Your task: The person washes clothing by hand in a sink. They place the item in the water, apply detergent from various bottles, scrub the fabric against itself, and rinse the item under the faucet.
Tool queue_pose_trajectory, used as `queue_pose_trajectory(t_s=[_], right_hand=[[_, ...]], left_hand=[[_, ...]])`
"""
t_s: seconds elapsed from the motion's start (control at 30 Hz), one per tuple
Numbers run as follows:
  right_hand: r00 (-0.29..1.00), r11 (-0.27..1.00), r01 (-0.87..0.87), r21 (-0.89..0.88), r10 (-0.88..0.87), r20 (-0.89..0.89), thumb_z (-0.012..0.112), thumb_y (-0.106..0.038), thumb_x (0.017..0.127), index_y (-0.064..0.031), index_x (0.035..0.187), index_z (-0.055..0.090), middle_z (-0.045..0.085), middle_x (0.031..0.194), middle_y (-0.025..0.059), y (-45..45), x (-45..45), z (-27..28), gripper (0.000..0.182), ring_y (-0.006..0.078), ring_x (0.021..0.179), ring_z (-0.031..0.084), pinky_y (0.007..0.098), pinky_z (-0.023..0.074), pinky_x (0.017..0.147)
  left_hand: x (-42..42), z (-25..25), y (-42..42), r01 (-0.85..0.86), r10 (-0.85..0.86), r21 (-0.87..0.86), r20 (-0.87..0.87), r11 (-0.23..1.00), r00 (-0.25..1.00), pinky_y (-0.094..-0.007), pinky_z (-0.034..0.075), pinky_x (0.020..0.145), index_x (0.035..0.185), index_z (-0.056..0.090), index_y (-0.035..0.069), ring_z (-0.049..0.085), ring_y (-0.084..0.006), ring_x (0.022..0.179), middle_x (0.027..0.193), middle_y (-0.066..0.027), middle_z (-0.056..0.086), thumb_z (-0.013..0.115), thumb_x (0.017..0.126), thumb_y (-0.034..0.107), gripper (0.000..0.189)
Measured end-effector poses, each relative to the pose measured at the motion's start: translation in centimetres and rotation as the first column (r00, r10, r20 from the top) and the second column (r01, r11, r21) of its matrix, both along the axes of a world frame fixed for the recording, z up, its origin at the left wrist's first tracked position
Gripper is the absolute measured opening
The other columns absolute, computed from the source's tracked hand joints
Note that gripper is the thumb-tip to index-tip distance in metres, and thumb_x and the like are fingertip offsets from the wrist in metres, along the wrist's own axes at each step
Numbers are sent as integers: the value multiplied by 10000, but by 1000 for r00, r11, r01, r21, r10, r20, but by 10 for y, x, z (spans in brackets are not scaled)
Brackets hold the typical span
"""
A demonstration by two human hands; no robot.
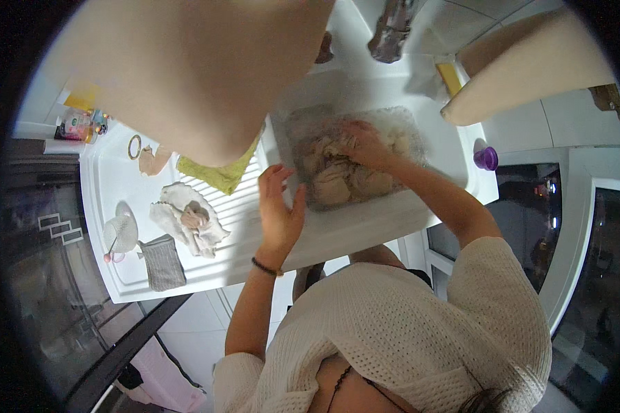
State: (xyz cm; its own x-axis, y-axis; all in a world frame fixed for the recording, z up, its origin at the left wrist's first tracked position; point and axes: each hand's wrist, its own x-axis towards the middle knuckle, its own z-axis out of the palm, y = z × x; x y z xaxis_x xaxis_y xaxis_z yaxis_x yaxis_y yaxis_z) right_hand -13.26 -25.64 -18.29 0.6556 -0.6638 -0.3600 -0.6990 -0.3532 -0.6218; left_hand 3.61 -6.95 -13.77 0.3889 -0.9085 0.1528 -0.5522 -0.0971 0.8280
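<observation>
My left hand (pixel 281 204), with a dark bead bracelet at its wrist, is raised over the near edge of the white sink (pixel 439 201), fingers apart and holding nothing. Inside a clear rectangular tub (pixel 310 206), my right hand (pixel 366 144) reaches among wet beige cloth items (pixel 333 186). The water and haze blur its fingertips, so whether they grip the cloth cannot be told. The ribbed drainboard beside the basin carries a yellow-green cloth (pixel 222 173) and a crumpled white cloth (pixel 173 206) with a small beige piece (pixel 194 217) on it.
Farther left lie a folded grey cloth (pixel 164 263), a white mesh item (pixel 120 233), a ring (pixel 134 147) and bottles (pixel 77 124). A faucet (pixel 390 36) stands behind the basin. A purple cup (pixel 485 158) is at the right rim. Large blurred beige shapes cover the top.
</observation>
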Motion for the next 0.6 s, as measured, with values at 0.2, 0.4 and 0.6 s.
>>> queue_pose_trajectory(t_s=[0.2,0.4,0.6], right_hand=[[841,945,-328,12,298,-452,750,-631,525,-77,1376,265,242,1394,232,-43,-90,-85,1126,411,1284,230,493,229,1049],[942,966,-238,104,256,-216,801,-547,503,-45,1261,427,461,1251,197,-52,-69,-77,983,345,1193,395,441,312,990],[999,989,36,144,-36,-2,846,-418,524,-40,1195,491,554,1145,151,-42,-77,-97,848,275,1072,524,394,391,930]], left_hand=[[-43,-105,-96,90,-120,374,57,923,991,-456,384,952,1228,432,68,338,-366,1218,1285,-226,350,715,726,178,587],[-56,-141,-142,34,-278,747,205,664,938,-490,325,1016,1361,319,203,208,-375,1307,1389,-205,214,806,620,320,895],[-35,-162,-165,170,-323,820,19,547,946,-438,394,954,1311,370,158,427,-335,1172,1218,-202,454,794,633,328,817]])
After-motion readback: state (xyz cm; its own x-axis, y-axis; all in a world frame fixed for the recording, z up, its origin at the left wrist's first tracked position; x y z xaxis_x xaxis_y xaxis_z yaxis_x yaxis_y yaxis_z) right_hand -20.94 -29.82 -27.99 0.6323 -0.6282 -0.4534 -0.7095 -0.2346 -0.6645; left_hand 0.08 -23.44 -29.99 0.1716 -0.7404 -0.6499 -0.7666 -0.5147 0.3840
